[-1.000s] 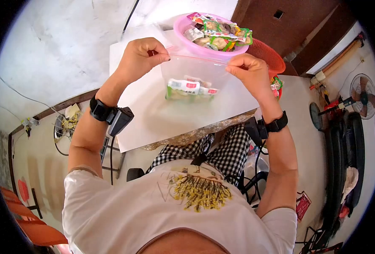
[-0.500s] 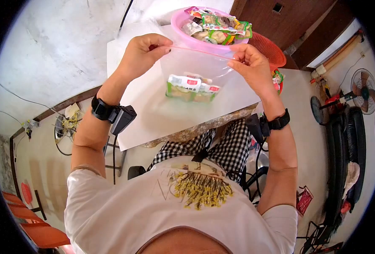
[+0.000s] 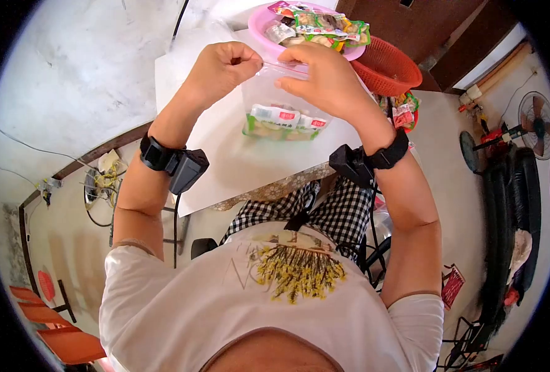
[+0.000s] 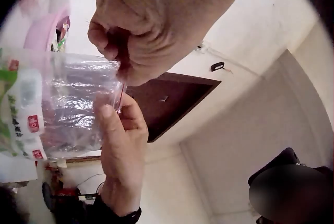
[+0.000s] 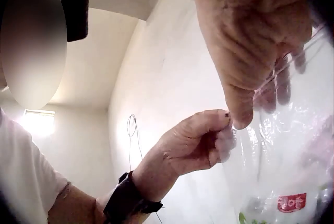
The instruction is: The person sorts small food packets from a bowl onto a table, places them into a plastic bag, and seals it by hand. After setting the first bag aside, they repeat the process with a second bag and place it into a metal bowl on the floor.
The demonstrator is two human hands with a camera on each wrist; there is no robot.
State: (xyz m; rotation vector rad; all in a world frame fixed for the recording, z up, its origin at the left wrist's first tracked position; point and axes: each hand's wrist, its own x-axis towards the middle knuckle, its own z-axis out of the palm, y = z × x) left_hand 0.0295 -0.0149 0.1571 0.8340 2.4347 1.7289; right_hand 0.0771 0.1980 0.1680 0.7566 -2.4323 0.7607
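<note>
A clear zip bag (image 3: 259, 90) hangs above the white tabletop, its red seal line along the top. White-and-green food packets (image 3: 287, 118) with red labels lie in its lower part. My left hand (image 3: 216, 71) pinches the bag's top left corner between thumb and fingers. Close beside it, my right hand (image 3: 330, 77) holds the seal edge. In the left wrist view, the right thumb (image 4: 111, 122) lies on the front of the clear film (image 4: 78, 93), with the fingers behind it. The right wrist view shows both thumbs almost together at the seal.
Behind the bag, a pink basin (image 3: 257, 28) is heaped with colourful food packets (image 3: 324, 28). A red mesh basket (image 3: 399, 71) stands to its right, with more packets (image 3: 405, 111) below. Patterned cloth (image 3: 281, 186) shows under the table's near edge.
My right hand has slid left along the seal from the bag's right corner toward my left hand. The left hand keeps its pinch and has shifted slightly up and right.
</note>
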